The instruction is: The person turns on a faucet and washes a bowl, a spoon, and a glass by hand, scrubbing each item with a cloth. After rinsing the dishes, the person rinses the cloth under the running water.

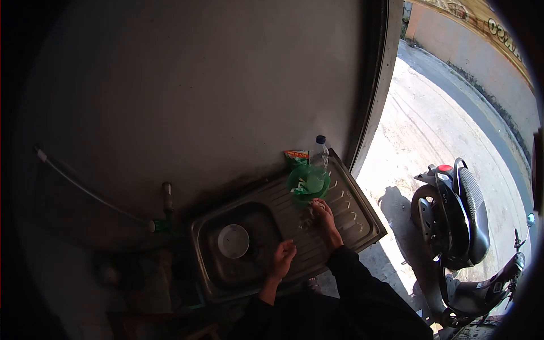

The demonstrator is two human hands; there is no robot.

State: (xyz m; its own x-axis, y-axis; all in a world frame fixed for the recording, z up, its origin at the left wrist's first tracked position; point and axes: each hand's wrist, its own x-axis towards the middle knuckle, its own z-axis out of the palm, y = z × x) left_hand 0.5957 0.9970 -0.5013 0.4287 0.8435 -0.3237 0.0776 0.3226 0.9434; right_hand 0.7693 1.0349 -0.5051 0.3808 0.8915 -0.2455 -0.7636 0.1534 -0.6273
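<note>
Sink work, judged from posture: something small is being handled on the drainboard [345,218] of a stainless steel sink [199,238] set against a dull grey wall [198,85]. The right hand [323,212] rests on the ribbed drainboard just below a green bowl [307,182], fingers bent down over a small pale bit [309,213]. Whether they pinch it or only touch it, I cannot tell. The left hand [283,253] sits near the basin's right rim, fingers curled into a loose fist; any contents are hidden. The green bowl looks like translucent plastic, round and shallow, and stands at the far end of the drainboard, touching or nearly touching a clear bottle [320,152] with a dark cap and a crumpled green-and-orange packet [295,156]. A round white dish [233,241], smooth and matte, lies in the basin. The steel is scuffed, with pressed ridges. The next move probably calls for a fine fingertip grip, since the pale bit is small and the ridged metal gives poor purchase. A parked motorbike [453,221] stands outside in sunlight.
</note>
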